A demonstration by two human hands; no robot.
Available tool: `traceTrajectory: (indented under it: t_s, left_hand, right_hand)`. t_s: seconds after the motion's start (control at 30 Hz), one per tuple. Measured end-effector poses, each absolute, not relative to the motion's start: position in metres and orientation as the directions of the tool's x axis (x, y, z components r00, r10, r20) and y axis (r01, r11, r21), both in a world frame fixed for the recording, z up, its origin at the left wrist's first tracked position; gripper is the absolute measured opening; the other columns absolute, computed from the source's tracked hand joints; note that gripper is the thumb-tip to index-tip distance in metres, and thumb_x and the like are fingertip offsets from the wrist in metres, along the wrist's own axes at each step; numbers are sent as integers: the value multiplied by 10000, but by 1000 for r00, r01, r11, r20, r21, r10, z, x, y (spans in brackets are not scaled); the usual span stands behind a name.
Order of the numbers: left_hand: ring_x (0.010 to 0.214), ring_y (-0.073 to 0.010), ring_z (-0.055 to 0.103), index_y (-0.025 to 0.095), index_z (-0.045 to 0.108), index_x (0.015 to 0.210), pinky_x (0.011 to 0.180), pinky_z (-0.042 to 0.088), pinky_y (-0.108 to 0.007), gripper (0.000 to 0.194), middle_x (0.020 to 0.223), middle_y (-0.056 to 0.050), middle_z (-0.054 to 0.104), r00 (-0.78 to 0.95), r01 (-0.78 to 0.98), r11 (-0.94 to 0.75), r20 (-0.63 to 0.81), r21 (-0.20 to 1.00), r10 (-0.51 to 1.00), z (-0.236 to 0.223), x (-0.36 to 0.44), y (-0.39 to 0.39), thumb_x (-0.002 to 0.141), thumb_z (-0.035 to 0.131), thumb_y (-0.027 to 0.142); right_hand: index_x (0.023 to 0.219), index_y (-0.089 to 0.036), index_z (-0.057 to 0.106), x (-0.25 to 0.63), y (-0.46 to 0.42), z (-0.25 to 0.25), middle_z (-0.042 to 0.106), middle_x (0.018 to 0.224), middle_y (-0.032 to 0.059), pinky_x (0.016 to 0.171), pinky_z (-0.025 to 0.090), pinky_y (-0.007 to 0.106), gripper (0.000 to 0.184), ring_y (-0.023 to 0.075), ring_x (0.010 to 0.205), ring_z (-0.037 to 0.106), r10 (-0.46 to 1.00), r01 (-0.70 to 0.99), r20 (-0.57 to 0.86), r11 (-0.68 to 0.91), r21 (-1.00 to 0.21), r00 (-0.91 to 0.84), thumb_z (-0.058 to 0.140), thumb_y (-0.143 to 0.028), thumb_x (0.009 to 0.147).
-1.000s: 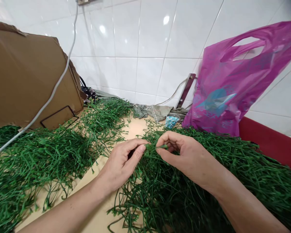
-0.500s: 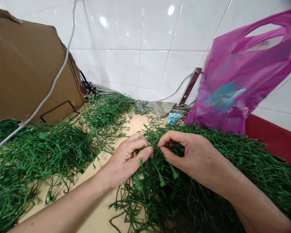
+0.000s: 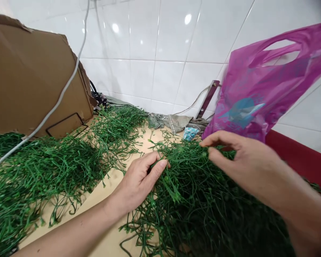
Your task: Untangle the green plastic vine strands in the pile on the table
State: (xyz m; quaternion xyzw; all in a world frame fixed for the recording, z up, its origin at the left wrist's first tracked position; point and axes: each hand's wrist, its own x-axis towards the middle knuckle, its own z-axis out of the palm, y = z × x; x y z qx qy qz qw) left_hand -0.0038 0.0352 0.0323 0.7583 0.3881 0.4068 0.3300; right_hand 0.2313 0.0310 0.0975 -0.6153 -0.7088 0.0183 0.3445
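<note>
My left hand (image 3: 143, 180) is closed, thumb against bent fingers, on a thin green plastic stem (image 3: 173, 191) with small bud-like tips. Part of that stem is hidden inside the fingers. To the right, my right hand (image 3: 246, 160) hovers over the near edge of a large heap of the same green stems (image 3: 203, 200). Its thumb and forefinger are apart, and I see nothing held between them. The heap spreads below and between both hands.
More green stems (image 3: 59, 160) lie on the left of the tan tabletop (image 3: 107, 221). A cardboard box (image 3: 32, 78) with a white cable (image 3: 61, 96) before it stands behind. At the back are a cup of blue-and-white bits (image 3: 190, 133), grey cloth (image 3: 179, 123) and a purple bag (image 3: 256, 82).
My right hand has moved away from my left to the right, and its thumb and forefinger have parted. My left hand stays nearly in place, still holding the stem.
</note>
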Motion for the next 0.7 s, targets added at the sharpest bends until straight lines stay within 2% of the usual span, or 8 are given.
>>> traceTrajectory:
  t_s: [0.07, 0.2, 0.27, 0.33, 0.4, 0.53, 0.6, 0.7]
  left_hand:
    - [651, -125, 379, 208, 370, 705, 618, 299, -257, 363, 683, 43, 381, 373, 360, -514, 385, 778, 844, 29, -2, 37, 1038, 409, 349]
    - [692, -131, 428, 206, 422, 756, 649, 324, -252, 309, 729, 33, 455, 411, 382, -572, 421, 726, 808, 26, -1, 37, 1045, 402, 316]
    - [717, -136, 449, 205, 449, 781, 664, 336, -251, 283, 753, 24, 486, 432, 376, -597, 436, 709, 790, 26, -1, 37, 1043, 411, 304]
    - [735, -143, 461, 204, 481, 807, 672, 343, -253, 258, 771, 16, 510, 448, 367, -613, 445, 700, 776, 25, -1, 38, 1039, 425, 299]
    - [753, -146, 476, 202, 522, 853, 691, 352, -254, 221, 797, 10, 534, 456, 355, -614, 442, 706, 772, 25, -2, 39, 1033, 447, 306]
    - [718, -141, 469, 202, 573, 994, 677, 356, -253, 190, 779, 20, 523, 435, 330, -537, 379, 776, 817, 27, -4, 39, 1029, 439, 334]
    - [658, -136, 429, 200, 594, 992, 625, 333, -251, 230, 710, 35, 472, 434, 309, -469, 316, 827, 843, 27, -5, 38, 1026, 427, 355]
    - [613, -125, 373, 195, 622, 924, 583, 305, -245, 276, 666, 45, 423, 442, 235, -357, 228, 904, 868, 25, -6, 40, 1009, 455, 398]
  right_hand:
    - [839, -233, 679, 217, 26, 96, 720, 755, 20, 628, 457, 323, 133, 183, 597, 597, 878, 828, 472, 325, -456, -85, 557, -269, 800]
    - [874, -222, 689, 193, 24, 89, 748, 870, 25, 730, 499, 279, 245, 190, 815, 670, 930, 613, 326, 357, -705, -167, 516, -379, 945]
    - [870, -209, 692, 187, 26, 83, 748, 870, 28, 725, 502, 272, 219, 183, 818, 671, 954, 508, 205, 291, -811, -218, 566, -382, 917]
    - [836, -194, 680, 186, 29, 78, 720, 799, 20, 688, 487, 269, 169, 167, 748, 643, 958, 459, 113, 228, -858, -265, 616, -349, 861]
    - [795, -189, 651, 187, 32, 74, 665, 726, 1, 633, 456, 262, 134, 146, 675, 589, 955, 451, 69, 199, -870, -289, 625, -316, 826]
    - [789, -199, 604, 192, 34, 74, 605, 666, -27, 594, 420, 249, 81, 131, 626, 533, 961, 488, 102, 219, -845, -255, 613, -272, 822]
    - [820, -209, 604, 195, 33, 74, 616, 662, -33, 611, 419, 250, 48, 137, 633, 546, 960, 559, 139, 256, -788, -244, 592, -244, 850]
    - [908, -231, 624, 197, 31, 70, 656, 711, -26, 635, 400, 265, 94, 150, 652, 563, 940, 700, 211, 340, -629, -267, 533, -211, 909]
